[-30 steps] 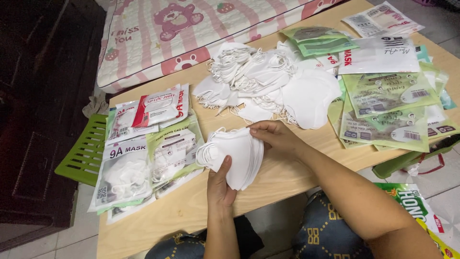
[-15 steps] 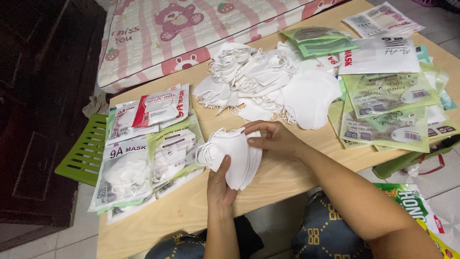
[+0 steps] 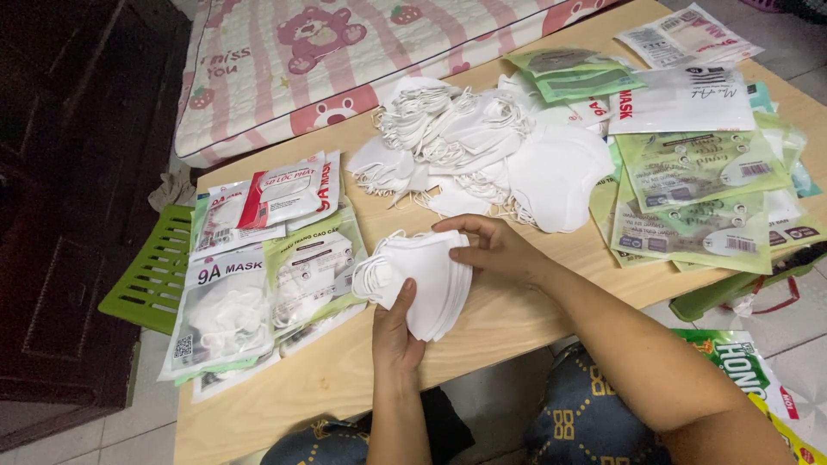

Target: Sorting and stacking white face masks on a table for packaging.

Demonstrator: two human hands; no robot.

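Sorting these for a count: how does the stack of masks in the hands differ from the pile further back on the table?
The held stack is small, neatly nested and gripped by the left hand and right hand. The loose pile is larger, scattered, straps tangled, lying untouched on the table. Both are white masks.

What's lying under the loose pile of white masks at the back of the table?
The loose pile of white masks rests on the wooden table; its right edge overlaps flat green packets. Whatever lies beneath its middle is covered.

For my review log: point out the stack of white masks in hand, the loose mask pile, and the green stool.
stack of white masks (image 3: pixel 426 280), head view, on its front face.
loose mask pile (image 3: pixel 482 146), head view, on its middle.
green stool (image 3: pixel 155 275), head view, on its slatted top.
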